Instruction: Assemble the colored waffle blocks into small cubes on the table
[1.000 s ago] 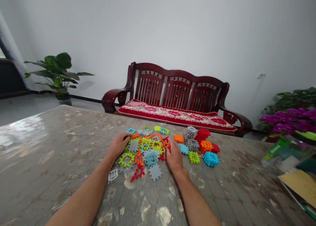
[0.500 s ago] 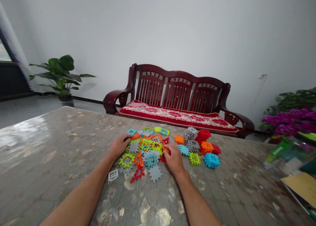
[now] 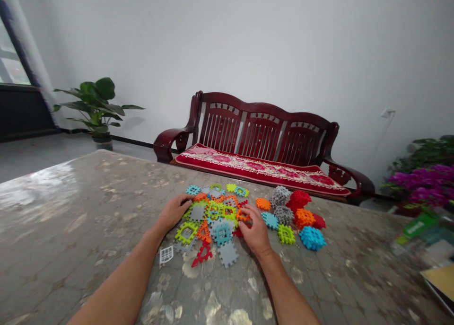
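Note:
Flat interlocking plastic tiles with notched edges lie in a loose heap between my hands. My left hand [image 3: 174, 212] rests at the heap's left side, thumb and fingers apart, its fingertips beside an orange tile [image 3: 201, 197]. On the right, my right hand [image 3: 255, 229] has thumb and fingers at the edges of an orange open-framed tile [image 3: 242, 215]. Around them lie a lime-green frame tile [image 3: 187, 232], a teal tile [image 3: 222, 233], a grey tile [image 3: 228, 254], a red triangular tile [image 3: 202, 255] and a white lattice piece [image 3: 166, 255].
Sorted stacks of tiles stand right of my right hand: grey [image 3: 283, 215], red [image 3: 298, 200], orange [image 3: 304, 218], blue [image 3: 312, 238] and green [image 3: 286, 234]. A wooden bench [image 3: 260, 136] is beyond the patterned table [image 3: 117, 211]. A green box [image 3: 420, 224] sits far right.
The view has swung slightly left, so everything sits further right. The orange tile at my right hand has turned from edge-on to showing its face, and those fingers have spread wider.

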`<action>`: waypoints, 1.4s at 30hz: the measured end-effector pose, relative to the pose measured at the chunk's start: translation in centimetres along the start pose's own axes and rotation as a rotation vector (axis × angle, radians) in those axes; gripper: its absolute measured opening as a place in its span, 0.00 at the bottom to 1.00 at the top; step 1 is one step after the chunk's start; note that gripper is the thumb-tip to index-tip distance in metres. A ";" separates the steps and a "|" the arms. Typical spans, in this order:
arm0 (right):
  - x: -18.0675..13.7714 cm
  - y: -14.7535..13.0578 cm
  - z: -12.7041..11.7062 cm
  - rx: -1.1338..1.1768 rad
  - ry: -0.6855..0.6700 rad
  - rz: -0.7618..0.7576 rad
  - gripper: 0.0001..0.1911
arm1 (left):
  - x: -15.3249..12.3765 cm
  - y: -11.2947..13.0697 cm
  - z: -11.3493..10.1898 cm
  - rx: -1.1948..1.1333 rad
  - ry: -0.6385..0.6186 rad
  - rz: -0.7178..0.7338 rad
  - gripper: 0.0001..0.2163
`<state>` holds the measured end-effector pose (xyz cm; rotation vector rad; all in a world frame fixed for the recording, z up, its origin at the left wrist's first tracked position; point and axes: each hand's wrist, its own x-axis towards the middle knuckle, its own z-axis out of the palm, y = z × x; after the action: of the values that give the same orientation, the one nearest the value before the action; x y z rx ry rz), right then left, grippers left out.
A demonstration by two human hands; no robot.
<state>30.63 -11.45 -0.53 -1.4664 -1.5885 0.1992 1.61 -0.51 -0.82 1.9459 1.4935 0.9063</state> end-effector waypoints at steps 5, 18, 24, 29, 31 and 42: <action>0.1 0.6 0.1 -0.045 0.017 0.025 0.24 | 0.3 -0.4 0.2 0.025 -0.005 0.024 0.18; 1.1 1.4 0.5 -0.245 -0.135 0.137 0.26 | 0.5 0.3 0.1 0.068 0.005 0.016 0.18; 1.7 0.9 -0.1 -0.318 -0.219 0.147 0.29 | 0.5 0.2 0.1 0.075 -0.007 0.025 0.18; 1.5 0.5 -0.6 -0.350 -0.256 0.123 0.28 | 0.6 -0.3 0.4 0.053 0.013 0.033 0.18; 1.6 0.3 -1.0 -0.347 -0.269 0.113 0.29 | 0.6 -0.3 0.4 0.052 0.014 0.035 0.18; 8.7 3.1 -6.8 -0.536 -0.335 0.122 0.35 | 0.5 0.5 0.0 0.071 -0.003 0.021 0.18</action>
<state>38.81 -6.25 5.58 -2.0275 -1.9181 0.0931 1.98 -0.18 -0.39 2.0162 1.5253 0.8699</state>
